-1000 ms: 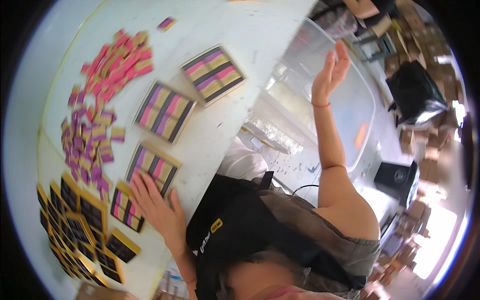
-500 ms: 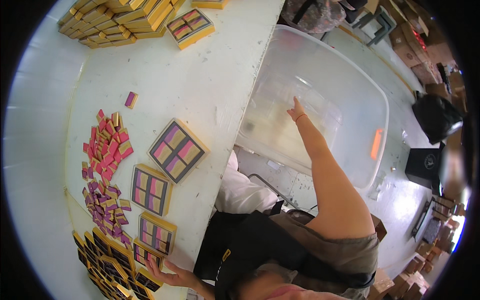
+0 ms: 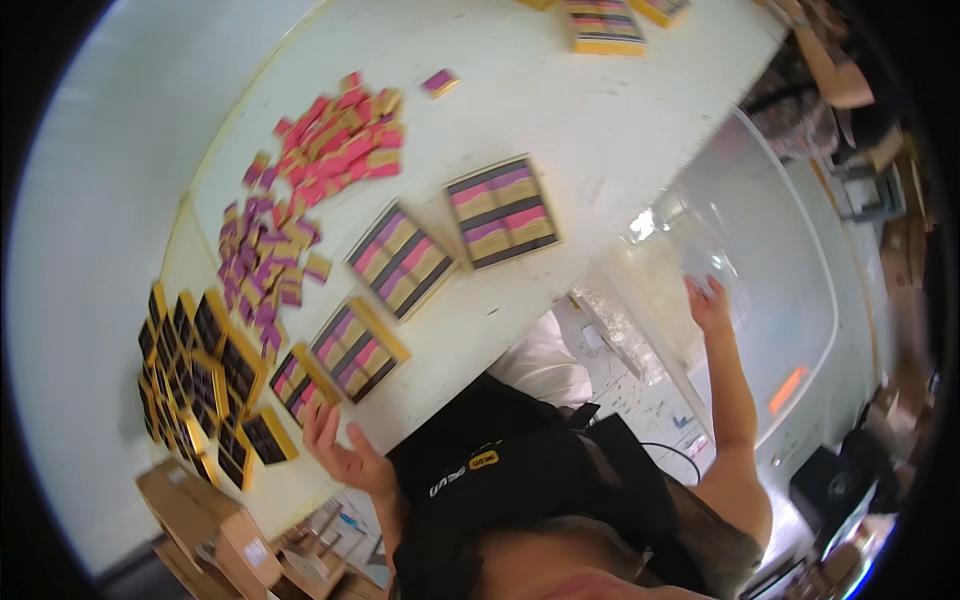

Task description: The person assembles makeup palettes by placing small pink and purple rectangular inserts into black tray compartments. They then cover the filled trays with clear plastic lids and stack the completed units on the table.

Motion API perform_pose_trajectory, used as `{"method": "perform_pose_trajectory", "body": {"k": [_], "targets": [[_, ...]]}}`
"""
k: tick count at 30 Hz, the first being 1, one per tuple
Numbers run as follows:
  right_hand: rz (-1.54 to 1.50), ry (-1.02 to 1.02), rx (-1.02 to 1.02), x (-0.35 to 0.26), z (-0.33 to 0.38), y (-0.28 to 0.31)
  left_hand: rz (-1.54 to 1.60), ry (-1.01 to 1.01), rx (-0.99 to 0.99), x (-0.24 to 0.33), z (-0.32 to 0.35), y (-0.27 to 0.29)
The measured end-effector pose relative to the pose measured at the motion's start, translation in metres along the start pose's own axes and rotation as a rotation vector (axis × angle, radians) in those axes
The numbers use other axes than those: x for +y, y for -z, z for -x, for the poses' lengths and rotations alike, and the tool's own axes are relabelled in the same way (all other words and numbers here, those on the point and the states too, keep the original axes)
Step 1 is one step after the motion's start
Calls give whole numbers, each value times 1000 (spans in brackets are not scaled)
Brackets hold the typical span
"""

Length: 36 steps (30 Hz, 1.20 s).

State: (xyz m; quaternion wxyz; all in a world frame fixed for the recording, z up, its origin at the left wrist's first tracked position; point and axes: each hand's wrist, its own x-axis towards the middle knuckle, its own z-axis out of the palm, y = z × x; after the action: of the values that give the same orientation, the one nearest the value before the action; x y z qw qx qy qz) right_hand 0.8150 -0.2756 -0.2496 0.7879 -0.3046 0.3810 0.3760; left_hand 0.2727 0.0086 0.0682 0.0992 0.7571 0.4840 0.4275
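My left hand (image 3: pixel 345 455) rests by the table's near edge, its fingers spread and touching or almost touching a yellow-sided box (image 3: pixel 302 382) with dark, pink and tan sections. Over the translucent plastic bin (image 3: pixel 800 290) on the right, my right hand (image 3: pixel 708 300) has its fingers closed on a shiny clear plastic piece (image 3: pixel 722 250), whose exact shape is blurred. Three more filled boxes lie in a slanting row: one box (image 3: pixel 360 350) nearest my left hand, a middle box (image 3: pixel 402 258) and a far box (image 3: pixel 502 212).
Small pink-and-gold packets (image 3: pixel 340 145) and purple-and-gold packets (image 3: pixel 265 250) lie heaped on the white table (image 3: pixel 560 110). Dark-faced yellow boxes (image 3: pixel 200 370) are piled at left. A cardboard carton (image 3: pixel 210 520) stands below the table's edge. Another person's arm (image 3: pixel 835 75) shows far right.
My view has swung, so the table appears turned. My right hand has come back nearer within the bin and now grips clear plastic. My left hand stays beside the end box.
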Motion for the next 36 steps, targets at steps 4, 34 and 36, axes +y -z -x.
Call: {"method": "perform_pose_trajectory", "body": {"k": [4, 34, 36], "targets": [[145, 115, -363, 29, 176, -64, 235, 21, -109, -3, 4, -9], [853, -847, -908, 394, 334, -195, 120, -327, -767, -128, -112, 82], [918, -745, -981, 388, 333, -194, 50, -377, -897, -136, -118, 73]]}}
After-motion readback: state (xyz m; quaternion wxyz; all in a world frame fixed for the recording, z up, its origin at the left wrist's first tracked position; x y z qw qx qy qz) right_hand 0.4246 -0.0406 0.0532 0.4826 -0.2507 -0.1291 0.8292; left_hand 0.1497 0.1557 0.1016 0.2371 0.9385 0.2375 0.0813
